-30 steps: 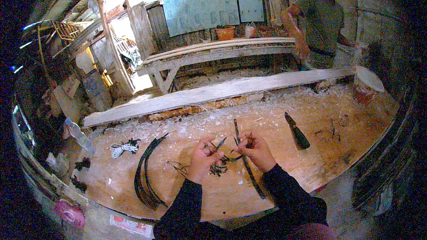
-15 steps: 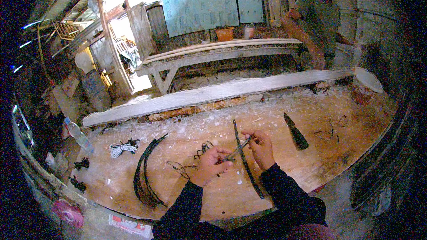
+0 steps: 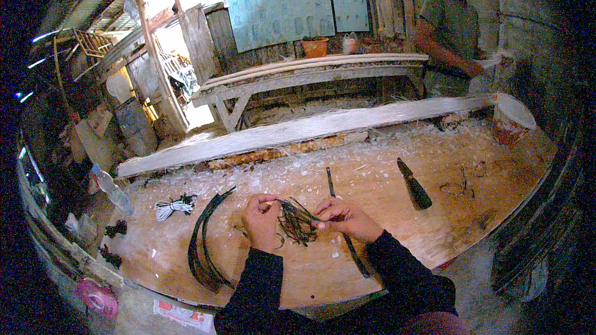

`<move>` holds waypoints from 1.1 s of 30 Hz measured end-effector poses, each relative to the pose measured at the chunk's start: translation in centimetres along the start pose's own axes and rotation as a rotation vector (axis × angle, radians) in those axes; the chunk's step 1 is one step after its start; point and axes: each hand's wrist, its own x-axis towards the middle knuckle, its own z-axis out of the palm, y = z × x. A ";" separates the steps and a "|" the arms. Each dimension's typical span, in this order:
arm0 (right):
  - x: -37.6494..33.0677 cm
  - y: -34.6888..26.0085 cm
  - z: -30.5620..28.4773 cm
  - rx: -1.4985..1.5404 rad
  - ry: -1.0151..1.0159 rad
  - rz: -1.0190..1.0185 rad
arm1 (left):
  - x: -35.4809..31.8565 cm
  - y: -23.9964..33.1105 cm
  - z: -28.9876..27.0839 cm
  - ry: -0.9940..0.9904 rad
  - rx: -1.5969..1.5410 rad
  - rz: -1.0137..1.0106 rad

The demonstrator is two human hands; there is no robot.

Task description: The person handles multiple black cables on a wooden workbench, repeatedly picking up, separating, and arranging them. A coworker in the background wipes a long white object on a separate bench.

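Note:
Over the middle of the wooden tabletop, my left hand [image 3: 261,222] and my right hand [image 3: 351,218] pinch a loose bundle of thin dark cord [image 3: 298,223] from its two sides. Its loops hang between my fingertips. Beneath my right hand runs a narrow, flat dark strip [image 3: 355,259], partly covered by the hand. Curved dark strips [image 3: 200,245] lie to the left of my left hand. Farther right rests a dark, tapered, pointed piece [image 3: 413,185]. Thin looped cord [image 3: 458,190] lies beyond it.
White cord [image 3: 172,207], small dark bundles [image 3: 114,229] and a plastic bottle [image 3: 112,191] are at the left. A long plank covered in pale fibre [image 3: 298,130] spans the far edge, with a bucket [image 3: 513,121] at its right end. Behind it, another person [image 3: 452,31] holds whitish fibre.
A thin dark piece was between my hands before; now the cord bundle, which lay on the table, is lifted between them. My left hand moved left, my right hand slightly down. The other person's arms shifted.

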 end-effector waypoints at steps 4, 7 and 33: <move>-0.5 -0.9 0.6 0.292 -0.143 0.210 | 0.3 -0.6 0.1 -0.025 -0.019 -0.025; -0.5 -1.0 0.9 0.191 -0.178 0.093 | 0.3 -1.3 0.3 -0.069 -0.103 0.031; 0.2 2.4 -1.0 0.025 0.571 0.050 | -2.0 0.7 1.2 -0.976 -0.112 0.072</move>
